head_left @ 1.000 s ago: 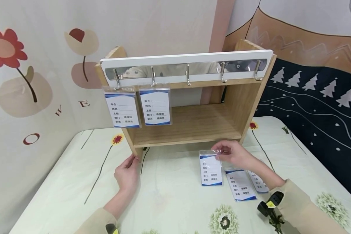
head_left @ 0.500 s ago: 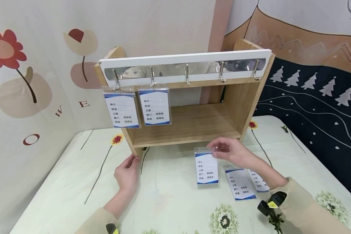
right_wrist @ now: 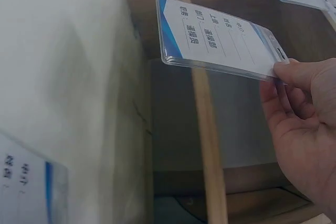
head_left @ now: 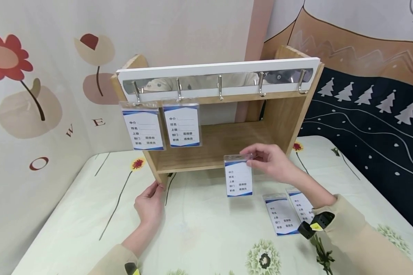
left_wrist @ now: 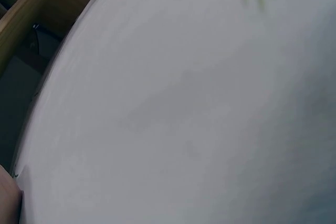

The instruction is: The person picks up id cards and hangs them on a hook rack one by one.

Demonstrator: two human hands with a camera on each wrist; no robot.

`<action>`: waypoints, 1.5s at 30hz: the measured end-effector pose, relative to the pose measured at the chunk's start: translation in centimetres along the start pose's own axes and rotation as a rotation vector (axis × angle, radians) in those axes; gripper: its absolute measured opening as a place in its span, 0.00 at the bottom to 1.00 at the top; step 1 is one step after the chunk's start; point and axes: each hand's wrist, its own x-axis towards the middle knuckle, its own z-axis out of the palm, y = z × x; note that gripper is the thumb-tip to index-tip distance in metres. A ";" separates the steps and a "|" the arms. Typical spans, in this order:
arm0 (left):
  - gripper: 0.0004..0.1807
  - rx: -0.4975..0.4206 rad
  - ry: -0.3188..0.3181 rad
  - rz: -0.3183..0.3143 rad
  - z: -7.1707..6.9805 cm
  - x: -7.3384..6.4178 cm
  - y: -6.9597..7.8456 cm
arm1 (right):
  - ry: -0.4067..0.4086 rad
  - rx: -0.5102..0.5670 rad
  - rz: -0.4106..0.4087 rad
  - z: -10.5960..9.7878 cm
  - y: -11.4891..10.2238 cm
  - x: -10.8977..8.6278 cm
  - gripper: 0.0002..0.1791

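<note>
Between thumb and fingers my right hand [head_left: 273,162] pinches a badge holder [head_left: 238,177] by its top right corner. It hangs upright above the table, in front of the lower shelf board; the right wrist view shows the same clear sleeve [right_wrist: 220,43] with its slot near the thumb. My left hand [head_left: 150,202] holds the foot of the wooden shelf [head_left: 273,131] at its front left leg. Two badge holders, one on the left [head_left: 143,130] and one beside it [head_left: 182,126], hang from the first two hooks of the hook rail [head_left: 199,70].
Two more badge holders, one nearer [head_left: 282,215] and one partly behind the right forearm [head_left: 300,204], lie on the flower-print tablecloth [head_left: 199,229]. Three hooks to the right, such as the middle hook [head_left: 220,88], bear nothing. A printed curtain stands behind.
My right hand has lifted the badge holder off the table, up and slightly left toward the shelf. My left hand stays at the shelf's leg.
</note>
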 end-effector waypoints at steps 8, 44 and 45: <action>0.18 0.009 -0.001 -0.010 0.0 0.2 -0.2 | 0.048 -0.004 -0.023 -0.6 -1.3 0.8 0.16; 0.17 0.012 0.013 0.029 0.1 0.0 -0.4 | 0.290 0.126 -0.222 -1.0 -5.1 2.5 0.15; 0.17 0.010 0.012 0.027 0.0 0.0 -0.4 | 0.302 0.130 -0.231 -0.9 -5.1 2.5 0.15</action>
